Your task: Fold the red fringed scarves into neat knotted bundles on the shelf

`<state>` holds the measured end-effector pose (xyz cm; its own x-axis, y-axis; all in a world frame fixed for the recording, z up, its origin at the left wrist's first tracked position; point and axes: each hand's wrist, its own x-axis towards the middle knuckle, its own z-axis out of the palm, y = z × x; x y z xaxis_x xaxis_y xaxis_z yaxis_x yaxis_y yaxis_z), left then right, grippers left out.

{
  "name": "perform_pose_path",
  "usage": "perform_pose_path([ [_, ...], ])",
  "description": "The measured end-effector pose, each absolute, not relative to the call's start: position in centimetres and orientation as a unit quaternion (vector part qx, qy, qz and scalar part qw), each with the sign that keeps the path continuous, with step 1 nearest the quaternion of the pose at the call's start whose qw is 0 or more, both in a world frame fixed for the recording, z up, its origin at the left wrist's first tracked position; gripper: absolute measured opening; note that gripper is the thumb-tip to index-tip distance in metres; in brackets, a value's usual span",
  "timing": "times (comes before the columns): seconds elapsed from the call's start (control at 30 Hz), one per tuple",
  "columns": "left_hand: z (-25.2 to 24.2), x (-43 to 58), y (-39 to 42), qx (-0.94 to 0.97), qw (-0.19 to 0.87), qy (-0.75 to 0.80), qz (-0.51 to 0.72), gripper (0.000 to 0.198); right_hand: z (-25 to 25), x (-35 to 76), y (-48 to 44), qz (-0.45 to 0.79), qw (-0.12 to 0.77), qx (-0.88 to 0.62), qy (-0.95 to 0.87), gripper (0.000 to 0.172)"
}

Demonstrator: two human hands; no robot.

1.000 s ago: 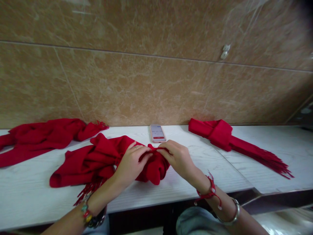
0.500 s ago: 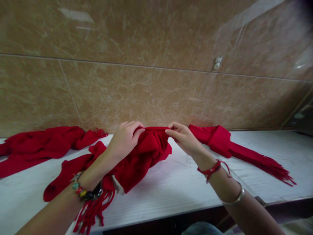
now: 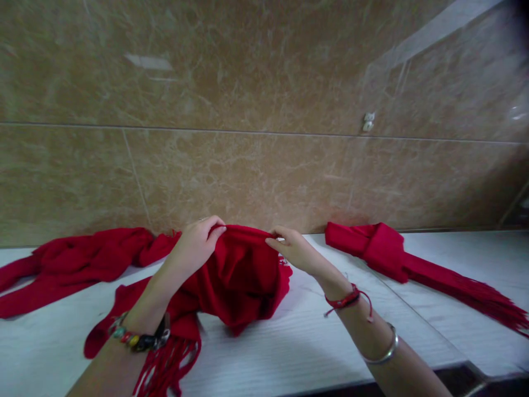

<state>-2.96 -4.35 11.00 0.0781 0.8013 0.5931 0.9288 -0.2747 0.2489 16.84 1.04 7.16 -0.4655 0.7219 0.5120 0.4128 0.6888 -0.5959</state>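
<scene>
A red fringed scarf lies bunched on the white tabletop, its top edge raised between my two hands. My left hand pinches that edge at the left between thumb and fingers. At the right end of the same edge, my right hand grips the cloth with thumb and fingertips. The scarf's middle hangs in loose folds below the hands. One fringed end spills toward the front edge beneath my left wrist, and my left forearm hides part of the cloth.
Another red scarf lies crumpled at the left by the wall. To the right rests a folded, knotted red scarf with its fringe pointing right. A brown marbled tile wall rises behind the white table.
My hands have moved slightly left, keeping their hold on the edge. The scarf's middle has spread into a wider, more open fold. The camera view has shifted a little.
</scene>
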Motion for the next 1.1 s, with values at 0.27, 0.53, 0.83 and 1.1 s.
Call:
perform_pose_path([
  [0.27, 10.1, -4.9, -4.1, -0.743, 0.065, -0.64, -0.185, 0.022, 6.2, 17.2, 1.0, 0.28, 0.299, -0.282, -0.867, 0.012],
  [0.53, 8.7, -1.7, -4.6, -0.799, -0.023, -0.572, -0.187, 0.038, 6.6, 16.0, -0.3, 0.031, 0.379, -0.301, -0.875, 0.019],
  [0.83, 10.6, -1.9, -4.5, -0.766, 0.011, -0.601, -0.226, 0.025, 6.2, 17.1, 0.9, 0.054, 0.297, -0.375, -0.876, 0.012],
  [1.1, 12.3, -3.7, -5.0, -0.731, 0.031, -0.651, -0.204, 0.024, 7.3, 16.1, -0.5, -0.111, 0.561, -0.307, -0.761, 0.02],
])
